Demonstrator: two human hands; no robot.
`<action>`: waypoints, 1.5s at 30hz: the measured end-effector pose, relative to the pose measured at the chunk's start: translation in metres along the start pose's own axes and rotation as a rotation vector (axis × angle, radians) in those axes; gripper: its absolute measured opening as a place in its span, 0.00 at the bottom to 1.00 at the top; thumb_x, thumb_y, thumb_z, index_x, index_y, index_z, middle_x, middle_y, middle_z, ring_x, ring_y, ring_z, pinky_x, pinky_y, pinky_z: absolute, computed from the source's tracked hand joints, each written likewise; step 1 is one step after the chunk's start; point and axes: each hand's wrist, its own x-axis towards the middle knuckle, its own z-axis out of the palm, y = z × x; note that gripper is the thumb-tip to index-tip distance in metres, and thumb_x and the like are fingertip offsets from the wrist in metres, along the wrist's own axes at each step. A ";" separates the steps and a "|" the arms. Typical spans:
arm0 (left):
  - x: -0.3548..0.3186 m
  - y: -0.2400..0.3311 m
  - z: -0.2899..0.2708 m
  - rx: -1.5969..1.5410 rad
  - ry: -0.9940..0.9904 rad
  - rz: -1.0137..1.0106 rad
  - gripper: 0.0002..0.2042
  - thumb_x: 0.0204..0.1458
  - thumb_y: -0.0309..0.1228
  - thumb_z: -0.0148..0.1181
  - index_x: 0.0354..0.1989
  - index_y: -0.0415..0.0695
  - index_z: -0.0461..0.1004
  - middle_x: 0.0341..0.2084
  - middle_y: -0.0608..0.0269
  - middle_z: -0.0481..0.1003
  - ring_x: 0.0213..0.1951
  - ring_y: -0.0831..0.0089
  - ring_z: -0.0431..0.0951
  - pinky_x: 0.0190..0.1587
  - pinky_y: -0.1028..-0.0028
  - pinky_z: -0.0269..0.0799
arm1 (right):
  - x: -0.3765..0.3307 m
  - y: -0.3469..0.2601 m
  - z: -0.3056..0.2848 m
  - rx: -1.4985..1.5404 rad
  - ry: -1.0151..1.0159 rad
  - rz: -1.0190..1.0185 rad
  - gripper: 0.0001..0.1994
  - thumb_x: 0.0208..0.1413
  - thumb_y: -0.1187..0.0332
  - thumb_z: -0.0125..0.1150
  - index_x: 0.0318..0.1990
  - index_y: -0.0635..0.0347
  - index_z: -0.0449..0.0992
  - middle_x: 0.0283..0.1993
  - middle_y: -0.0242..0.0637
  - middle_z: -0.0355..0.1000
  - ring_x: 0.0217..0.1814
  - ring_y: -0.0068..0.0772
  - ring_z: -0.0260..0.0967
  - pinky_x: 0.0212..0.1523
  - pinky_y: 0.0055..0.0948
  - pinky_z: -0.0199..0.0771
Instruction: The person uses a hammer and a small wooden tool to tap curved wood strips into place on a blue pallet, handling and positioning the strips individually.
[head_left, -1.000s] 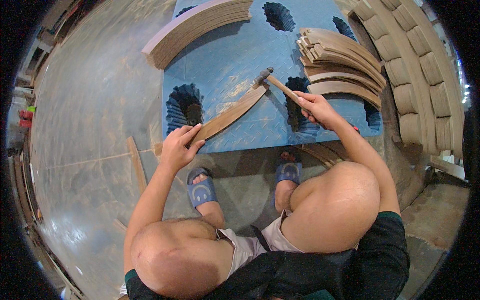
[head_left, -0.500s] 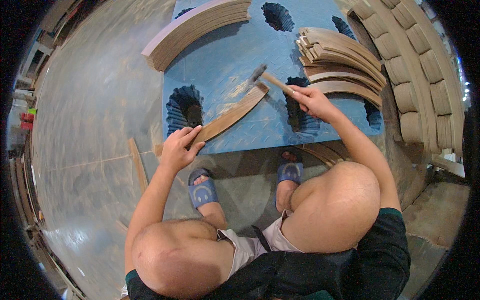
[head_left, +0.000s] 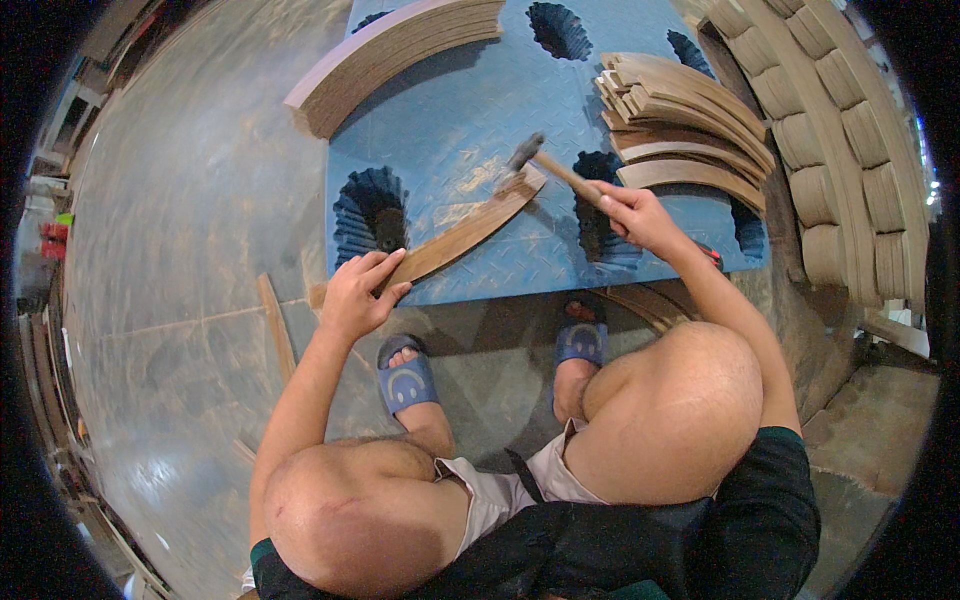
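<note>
A curved wooden strip (head_left: 465, 235) lies slantwise over the near left of a blue plastic pallet (head_left: 470, 285). My left hand (head_left: 362, 293) grips its near end, fingers on top and thumb along the side. In my right hand (head_left: 640, 215) is a hammer (head_left: 568, 178), held by its wooden handle. The dark hammer head is just above the strip's far end; whether it touches cannot be told. Pale dust lies on the pallet beside that end.
Curved wooden strips (head_left: 690, 120) are piled on the pallet's right, and a neat curved stack (head_left: 400, 55) sits at its far left. The pallet has ribbed holes (head_left: 372, 215). Bundled curved pieces (head_left: 805, 150) stand at the right. A loose stick (head_left: 277, 325) lies on the floor.
My right hand and the hammer have shifted slightly right and nearer to me. A red and black object now shows beside my right forearm. My left hand stays on the strip.
</note>
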 end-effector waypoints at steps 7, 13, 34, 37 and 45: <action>-0.002 -0.003 0.003 -0.003 -0.006 -0.016 0.25 0.61 0.42 0.78 0.65 0.48 0.86 0.50 0.55 0.85 0.49 0.51 0.85 0.52 0.57 0.80 | -0.008 0.006 0.021 -0.167 -0.023 -0.101 0.23 0.82 0.62 0.61 0.79 0.52 0.77 0.33 0.16 0.66 0.31 0.13 0.57 0.33 0.21 0.61; 0.001 0.003 0.002 -0.015 -0.008 -0.051 0.25 0.61 0.42 0.78 0.65 0.48 0.87 0.50 0.55 0.85 0.49 0.51 0.85 0.53 0.57 0.81 | -0.028 0.007 0.033 -0.480 0.245 -0.499 0.26 0.74 0.67 0.67 0.77 0.43 0.79 0.41 0.34 0.81 0.39 0.39 0.79 0.43 0.40 0.82; 0.007 0.010 0.003 -0.065 -0.010 -0.116 0.26 0.60 0.41 0.79 0.65 0.46 0.87 0.50 0.54 0.85 0.50 0.50 0.86 0.53 0.58 0.82 | -0.037 0.017 0.050 -0.816 0.491 -0.378 0.30 0.76 0.68 0.59 0.83 0.35 0.68 0.41 0.53 0.76 0.39 0.64 0.80 0.40 0.61 0.83; 0.007 0.010 -0.002 -0.059 -0.053 -0.151 0.27 0.59 0.40 0.80 0.67 0.46 0.86 0.52 0.52 0.85 0.53 0.49 0.86 0.56 0.58 0.82 | -0.038 0.013 0.020 -0.730 0.571 -0.298 0.27 0.77 0.66 0.62 0.80 0.37 0.75 0.40 0.52 0.76 0.40 0.62 0.78 0.43 0.56 0.81; 0.005 0.005 0.007 -0.054 -0.006 -0.109 0.26 0.60 0.43 0.79 0.65 0.48 0.87 0.50 0.55 0.86 0.50 0.51 0.86 0.53 0.57 0.82 | -0.062 -0.004 0.083 -0.811 0.086 -0.525 0.28 0.75 0.67 0.63 0.80 0.33 0.74 0.45 0.46 0.76 0.41 0.60 0.81 0.41 0.54 0.84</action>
